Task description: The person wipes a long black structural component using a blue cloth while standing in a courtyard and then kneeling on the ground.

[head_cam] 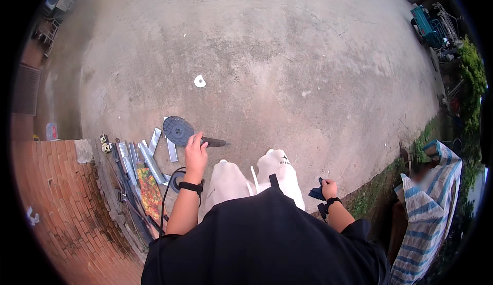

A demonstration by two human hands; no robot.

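My left hand (196,155) reaches down with bent fingers at the right rim of a round dark grey plastic disc (177,130) with a ribbed face and a central hub. A dark tapered piece (214,142) points right from beside the fingertips; whether the hand grips it or the disc cannot be told. On the other side, my right hand (329,189) is closed around a small dark blue object (317,193) with a jagged lower edge, kind unclear. Both wrists wear black bands. A roll of grey tape (175,181) lies by my left wrist.
Metal channel strips (151,162), dark rods and a colourful patterned sheet (149,192) lie along a brick surface (65,185) at left. A broken white disc (200,81) lies on the concrete ahead. A blue-striped tarp (420,223) covers something at right; a teal cart (427,27) stands farther off.
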